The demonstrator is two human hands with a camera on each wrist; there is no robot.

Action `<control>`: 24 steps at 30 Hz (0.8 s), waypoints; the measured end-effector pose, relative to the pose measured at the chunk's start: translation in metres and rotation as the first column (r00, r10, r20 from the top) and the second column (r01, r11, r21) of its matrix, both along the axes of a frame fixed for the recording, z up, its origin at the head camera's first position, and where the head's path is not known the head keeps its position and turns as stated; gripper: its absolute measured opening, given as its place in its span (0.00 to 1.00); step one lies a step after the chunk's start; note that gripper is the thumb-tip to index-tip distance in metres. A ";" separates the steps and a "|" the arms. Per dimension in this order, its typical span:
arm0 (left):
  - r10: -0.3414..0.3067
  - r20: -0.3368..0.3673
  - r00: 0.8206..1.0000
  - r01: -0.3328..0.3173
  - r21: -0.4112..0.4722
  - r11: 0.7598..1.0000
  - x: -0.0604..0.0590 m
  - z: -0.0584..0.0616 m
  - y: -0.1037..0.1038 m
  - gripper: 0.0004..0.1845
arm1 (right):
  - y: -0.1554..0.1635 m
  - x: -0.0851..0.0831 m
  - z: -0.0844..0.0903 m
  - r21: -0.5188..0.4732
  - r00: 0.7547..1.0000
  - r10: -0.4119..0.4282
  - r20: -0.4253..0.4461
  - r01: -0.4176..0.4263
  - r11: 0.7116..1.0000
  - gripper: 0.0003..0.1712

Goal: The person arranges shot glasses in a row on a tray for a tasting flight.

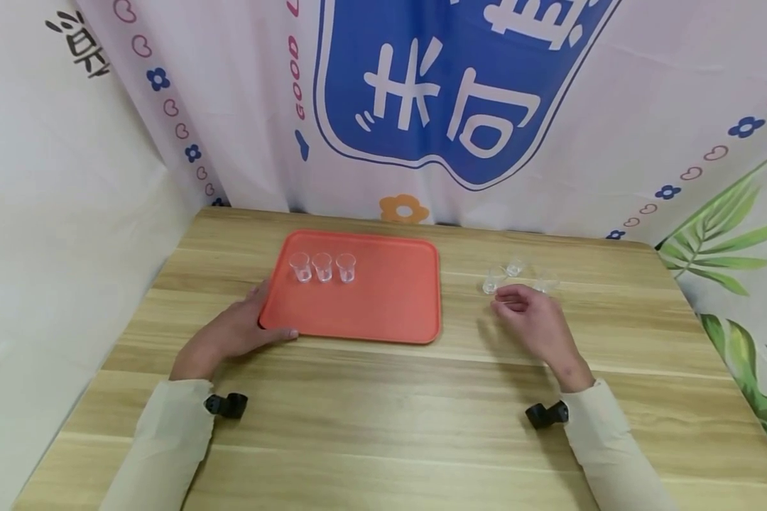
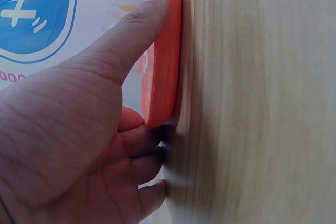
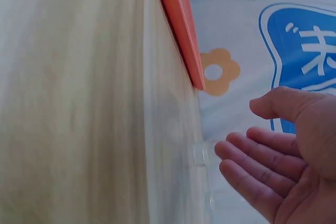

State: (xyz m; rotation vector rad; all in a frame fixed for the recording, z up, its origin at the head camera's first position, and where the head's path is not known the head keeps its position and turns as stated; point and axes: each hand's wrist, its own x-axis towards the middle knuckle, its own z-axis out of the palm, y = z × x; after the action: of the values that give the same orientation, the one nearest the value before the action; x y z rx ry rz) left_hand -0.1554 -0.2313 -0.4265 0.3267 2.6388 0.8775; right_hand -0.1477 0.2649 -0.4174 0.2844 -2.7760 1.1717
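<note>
A red rectangular tray lies on the wooden table, with three small clear plastic cups standing in a row toward its back left. My left hand grips the tray's front left corner; in the left wrist view the thumb lies over the rim and the other fingers curl at the side, partly hidden. To the right of the tray stand three more clear cups. My right hand hovers just in front of them, fingers loosely bent, palm visible and holding nothing in the right wrist view.
The wooden table extends in front of the tray. Behind it hangs a printed curtain with a blue emblem. A white wall borders the left side, and leaf-patterned cloth the right. Each sleeve carries a small black wrist camera.
</note>
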 end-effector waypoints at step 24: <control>-0.003 0.002 1.000 0.003 0.004 1.000 -0.001 0.001 0.000 0.63 | 0.009 -0.029 -0.013 -0.031 0.988 -0.121 0.094 0.124 0.992 0.24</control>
State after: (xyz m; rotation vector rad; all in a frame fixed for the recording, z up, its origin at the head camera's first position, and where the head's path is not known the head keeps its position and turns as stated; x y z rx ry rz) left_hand -0.1560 -0.2317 -0.4259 0.3302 2.6348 0.8821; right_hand -0.1770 0.2744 -0.4304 0.0565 -2.8002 1.2339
